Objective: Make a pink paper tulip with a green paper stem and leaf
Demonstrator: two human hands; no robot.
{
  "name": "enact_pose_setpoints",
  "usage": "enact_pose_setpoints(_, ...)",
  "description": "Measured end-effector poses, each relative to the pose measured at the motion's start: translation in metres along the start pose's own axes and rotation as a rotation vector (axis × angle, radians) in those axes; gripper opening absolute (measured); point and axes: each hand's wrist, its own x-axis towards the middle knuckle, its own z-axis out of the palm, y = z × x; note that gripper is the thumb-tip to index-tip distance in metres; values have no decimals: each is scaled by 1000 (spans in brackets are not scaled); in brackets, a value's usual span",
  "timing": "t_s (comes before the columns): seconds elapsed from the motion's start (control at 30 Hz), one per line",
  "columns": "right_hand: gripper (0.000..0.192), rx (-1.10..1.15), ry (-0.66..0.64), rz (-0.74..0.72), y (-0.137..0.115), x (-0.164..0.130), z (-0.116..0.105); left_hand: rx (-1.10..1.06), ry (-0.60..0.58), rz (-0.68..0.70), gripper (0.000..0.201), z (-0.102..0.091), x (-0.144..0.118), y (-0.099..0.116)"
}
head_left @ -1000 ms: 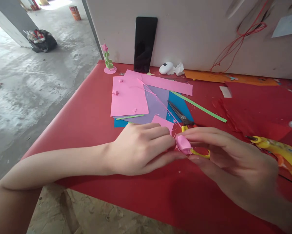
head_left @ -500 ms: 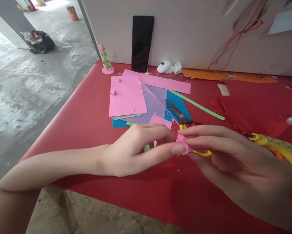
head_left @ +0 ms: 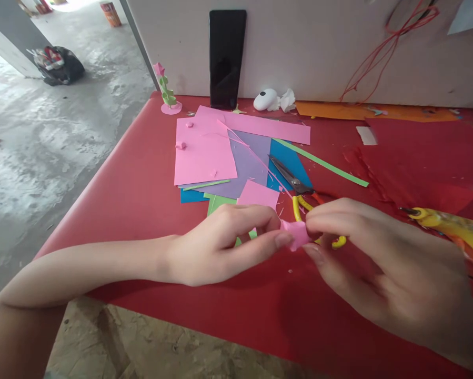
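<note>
"Pink folded-paper piece (head_left: 295, 235), pointed at the corners: held where?"

"Between both hands, over the nearer half of the desk (head_left: 141, 184). Left hand (head_left: 220, 245) nearly closed, thumb and forefinger pinching the left end."

"And the right hand (head_left: 382, 263)?"

"Curled, thumb and fingertips only slightly parted, set around the right end."

"Just beyond the fingers?"

"Scissors (head_left: 285, 172), tips toward the far edge, yellow handles partly behind the right hand. Near the left knuckles, a pink paper square (head_left: 259, 193) beside green paper (head_left: 222, 202)."

"Farther right?"

"Yellow glue gun (head_left: 429, 217), nozzle pointing left."

"Toward the middle of the desk?"

"Pink sheet (head_left: 204, 163) dotted with small pink bits (head_left: 181, 146), overlapping purple paper (head_left: 254, 152); blue paper (head_left: 299, 167) under the scissors. Light-green strip (head_left: 323, 163) lying slantwise."

"Along the far edge?"

"Black phone (head_left: 226, 58) leaning upright against the white panel (head_left: 319, 42). To its right, a white oval gadget (head_left: 264, 100) with crumpled tissue (head_left: 287, 100) alongside, then an orange strip (head_left: 339, 110). At the far-left corner, a paper flower (head_left: 166, 89) standing on a round pink base."

"Past the left edge?"

"Black bag (head_left: 64, 66) on the floor, well apart."
</note>
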Motion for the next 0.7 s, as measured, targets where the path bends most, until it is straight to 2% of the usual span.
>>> enact_pose_setpoints(0.17,8,-42,-56,-54,2,2,-2,-56,-41,-25,24,1,0,-1)
enact_pose_setpoints(0.3,8,-78,-34,-111,3,3,-1,-86,-41,-11,21,1,0,-1)
enact_pose_setpoints(0.47,7,-151,-17,-141,4,3,-1,-69,-77,-72,24,2,-1,-3)
enact_pose_setpoints(0.7,11,-159,-28,-157,4,-1,3,-6,-11,-33,26,9,-5,-12)
